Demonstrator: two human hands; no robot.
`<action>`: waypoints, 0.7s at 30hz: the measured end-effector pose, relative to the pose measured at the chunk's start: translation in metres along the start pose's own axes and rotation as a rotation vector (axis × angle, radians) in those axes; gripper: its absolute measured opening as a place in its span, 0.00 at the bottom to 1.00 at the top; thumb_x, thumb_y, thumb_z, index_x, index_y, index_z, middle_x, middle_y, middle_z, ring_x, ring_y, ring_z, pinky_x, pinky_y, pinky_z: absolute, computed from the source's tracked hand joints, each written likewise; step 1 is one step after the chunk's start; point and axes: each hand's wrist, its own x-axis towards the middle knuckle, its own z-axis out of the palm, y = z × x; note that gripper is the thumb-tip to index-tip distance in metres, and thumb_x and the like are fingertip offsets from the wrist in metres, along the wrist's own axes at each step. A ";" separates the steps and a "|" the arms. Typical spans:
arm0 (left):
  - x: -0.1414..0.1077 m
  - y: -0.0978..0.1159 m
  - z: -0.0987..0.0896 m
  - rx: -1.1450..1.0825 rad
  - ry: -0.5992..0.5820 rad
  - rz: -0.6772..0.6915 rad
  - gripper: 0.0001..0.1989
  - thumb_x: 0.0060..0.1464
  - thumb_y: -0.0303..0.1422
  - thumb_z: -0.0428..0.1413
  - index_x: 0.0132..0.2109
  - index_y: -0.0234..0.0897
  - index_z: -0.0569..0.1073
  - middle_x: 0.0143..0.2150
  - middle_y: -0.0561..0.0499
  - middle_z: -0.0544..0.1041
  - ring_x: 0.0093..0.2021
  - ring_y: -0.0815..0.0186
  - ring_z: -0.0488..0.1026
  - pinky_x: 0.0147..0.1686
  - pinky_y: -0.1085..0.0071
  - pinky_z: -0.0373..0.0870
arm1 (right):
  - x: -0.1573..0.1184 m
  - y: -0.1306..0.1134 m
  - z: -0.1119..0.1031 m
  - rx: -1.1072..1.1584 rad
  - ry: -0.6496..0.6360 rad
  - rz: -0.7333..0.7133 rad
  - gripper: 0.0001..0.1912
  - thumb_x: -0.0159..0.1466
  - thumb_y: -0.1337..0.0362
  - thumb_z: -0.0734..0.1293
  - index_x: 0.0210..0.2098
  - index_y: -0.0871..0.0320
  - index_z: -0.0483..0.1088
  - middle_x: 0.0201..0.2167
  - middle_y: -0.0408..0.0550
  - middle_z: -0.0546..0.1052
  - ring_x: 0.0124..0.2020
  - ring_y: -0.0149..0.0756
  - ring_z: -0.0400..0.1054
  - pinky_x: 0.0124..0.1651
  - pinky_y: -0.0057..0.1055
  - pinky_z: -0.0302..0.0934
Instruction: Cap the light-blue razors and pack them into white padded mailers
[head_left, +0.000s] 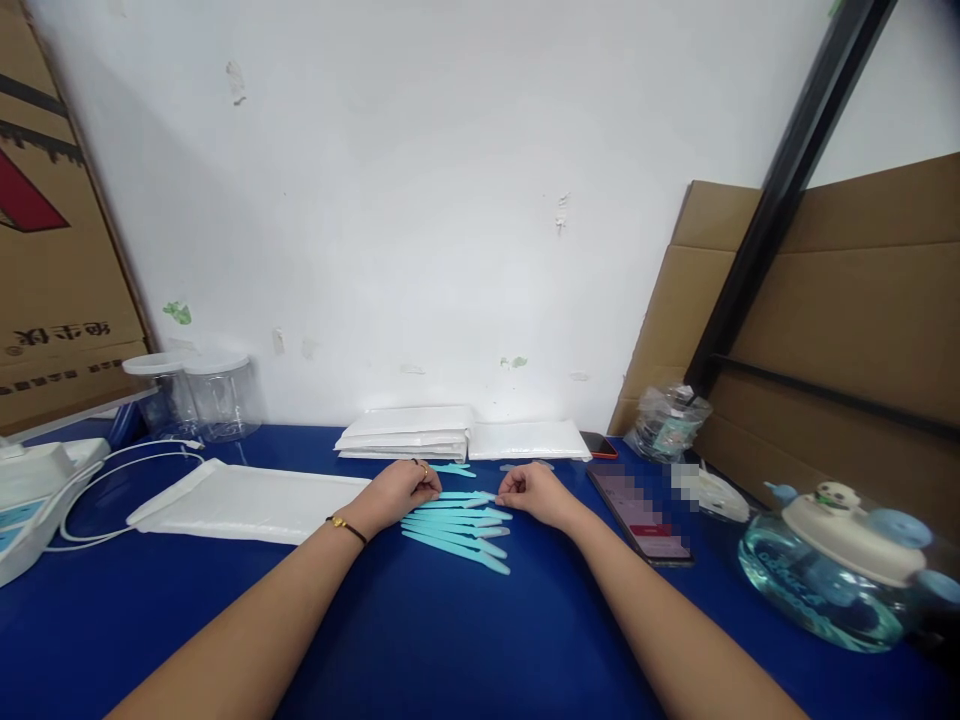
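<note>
Several turquoise eyebrow razors (457, 545) with pale, see-through caps lie side by side on the blue tabletop, their caps towards the right. At the far end of this row, my left hand (405, 492) pinches the left end of one eyebrow razor (465, 496). My right hand (538, 494) has thumb and fingers closed at the capped right end of the same razor. Beyond my left fingers lies another turquoise razor (454, 469), partly hidden. A few pale, clear pieces (529, 466) lie behind my right hand.
White padded mailers (405, 435) stand stacked along the wall, and another mailer (255, 500) lies left of my hand. Clear jars (225, 400) and a white cable (75, 500) are at the left. To the right are a phone (637, 510) and a water bottle (832, 570).
</note>
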 end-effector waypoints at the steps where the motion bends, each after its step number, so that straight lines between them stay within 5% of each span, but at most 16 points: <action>1: 0.001 0.001 0.001 -0.011 -0.003 0.009 0.09 0.54 0.31 0.51 0.34 0.40 0.76 0.33 0.54 0.76 0.34 0.68 0.71 0.34 0.76 0.62 | 0.001 -0.001 0.003 -0.003 0.005 -0.001 0.10 0.53 0.57 0.70 0.26 0.59 0.75 0.22 0.44 0.76 0.23 0.31 0.68 0.24 0.23 0.56; 8: 0.003 0.002 0.002 -0.053 -0.006 -0.033 0.07 0.54 0.32 0.52 0.35 0.39 0.75 0.34 0.53 0.77 0.34 0.68 0.72 0.34 0.75 0.64 | 0.000 -0.005 0.001 -0.107 0.045 -0.026 0.07 0.56 0.61 0.68 0.28 0.57 0.76 0.25 0.43 0.77 0.27 0.33 0.70 0.29 0.25 0.60; 14: -0.001 -0.008 0.000 0.143 0.145 -0.033 0.14 0.58 0.35 0.50 0.49 0.41 0.73 0.49 0.48 0.73 0.49 0.61 0.67 0.50 0.67 0.62 | 0.000 0.006 -0.016 -0.318 0.236 -0.005 0.12 0.61 0.69 0.61 0.41 0.59 0.73 0.41 0.52 0.73 0.43 0.39 0.66 0.46 0.32 0.57; 21: -0.001 -0.006 0.000 0.207 0.133 -0.098 0.08 0.56 0.36 0.51 0.40 0.41 0.74 0.39 0.50 0.75 0.44 0.61 0.68 0.44 0.68 0.62 | 0.006 0.005 -0.001 -0.497 0.182 -0.044 0.07 0.62 0.69 0.61 0.36 0.59 0.71 0.37 0.51 0.71 0.41 0.39 0.66 0.42 0.30 0.57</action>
